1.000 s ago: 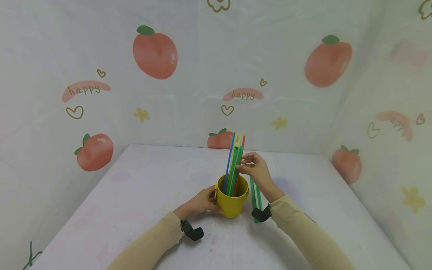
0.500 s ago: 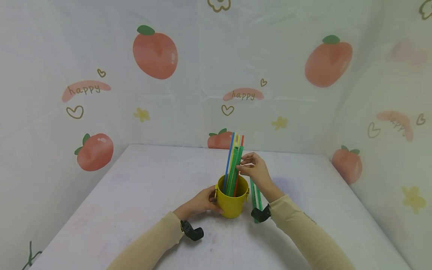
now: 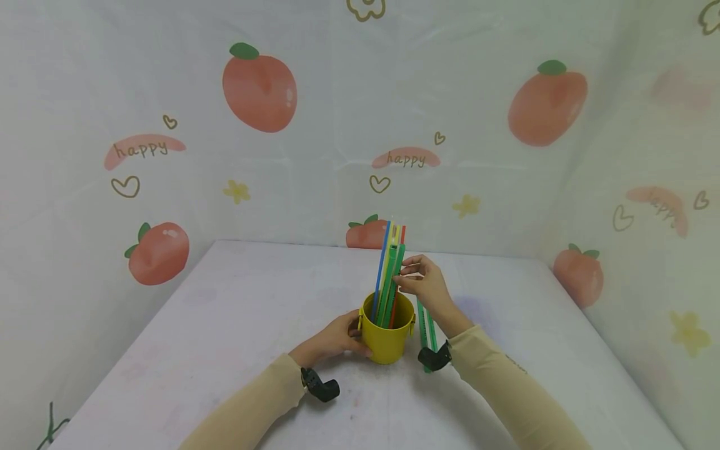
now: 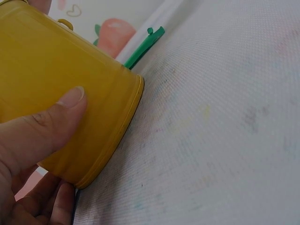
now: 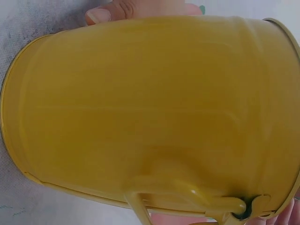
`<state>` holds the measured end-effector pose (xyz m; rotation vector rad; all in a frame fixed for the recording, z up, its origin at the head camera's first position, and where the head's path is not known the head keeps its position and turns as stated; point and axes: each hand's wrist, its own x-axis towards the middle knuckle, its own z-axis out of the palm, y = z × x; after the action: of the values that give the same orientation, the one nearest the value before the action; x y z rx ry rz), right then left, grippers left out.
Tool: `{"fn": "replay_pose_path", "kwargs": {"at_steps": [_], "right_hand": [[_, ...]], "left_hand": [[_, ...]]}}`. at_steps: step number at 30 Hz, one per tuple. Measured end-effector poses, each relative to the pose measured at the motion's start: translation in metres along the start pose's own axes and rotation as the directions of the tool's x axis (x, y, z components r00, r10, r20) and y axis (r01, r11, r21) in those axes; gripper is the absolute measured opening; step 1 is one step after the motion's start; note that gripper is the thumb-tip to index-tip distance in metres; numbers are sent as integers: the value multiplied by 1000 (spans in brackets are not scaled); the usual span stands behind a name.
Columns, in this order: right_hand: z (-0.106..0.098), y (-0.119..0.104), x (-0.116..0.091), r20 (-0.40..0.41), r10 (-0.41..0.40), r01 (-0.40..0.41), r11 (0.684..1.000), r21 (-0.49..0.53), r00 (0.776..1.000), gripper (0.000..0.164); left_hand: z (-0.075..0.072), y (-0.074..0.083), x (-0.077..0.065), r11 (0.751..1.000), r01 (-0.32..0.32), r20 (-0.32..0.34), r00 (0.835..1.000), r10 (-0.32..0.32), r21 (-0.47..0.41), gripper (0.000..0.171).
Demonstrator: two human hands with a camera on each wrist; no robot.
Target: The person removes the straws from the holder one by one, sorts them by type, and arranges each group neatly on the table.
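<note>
A yellow metal bucket [image 3: 384, 345] with small side handles stands upright on the table. My left hand [image 3: 334, 337] grips its left side; the left wrist view shows the thumb [image 4: 58, 117] across its wall and fingers round the far side. Long thin sticks lean inside: a blue stick [image 3: 380, 272], yellow ones and a red stick [image 3: 403, 234], with green strips [image 3: 389, 284] in front. Over the rim, my right hand [image 3: 426, 282] pinches a green strip, thumb in front. The right wrist view is mostly filled by the bucket, and the right fingertips' contact is hidden there.
Further long green strips [image 3: 432, 331] lie on the table just right of the bucket, partly beneath my right wrist. The white table [image 3: 253, 287] meets a fruit-printed curtain [image 3: 315, 162] at the back and sides. A dark green cord [image 3: 52, 428] shows at lower left.
The sticks' tops and my right fingers have shifted very slightly left. My left hand and the bucket stay in place.
</note>
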<state>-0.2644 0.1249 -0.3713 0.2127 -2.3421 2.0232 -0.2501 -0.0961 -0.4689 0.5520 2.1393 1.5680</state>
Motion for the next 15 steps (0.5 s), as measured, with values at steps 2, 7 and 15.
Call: {"fn": "replay_pose_path", "kwargs": {"at_steps": [2,7,15], "right_hand": [[0,0,0,-4,5,-5,1000,1,1000,37],[1,0,-1,-10,13,-13,1000,-1,1000,37],[1,-2,-4,-2,5,-5,1000,12,1000,35]], "left_hand": [[0,0,0,1000,1,0,1000,-1,-1,82],[0,-1,1,1000,1,0,1000,-1,-4,82],[1,0,0,1000,-5,0,1000,5,7,81]]}}
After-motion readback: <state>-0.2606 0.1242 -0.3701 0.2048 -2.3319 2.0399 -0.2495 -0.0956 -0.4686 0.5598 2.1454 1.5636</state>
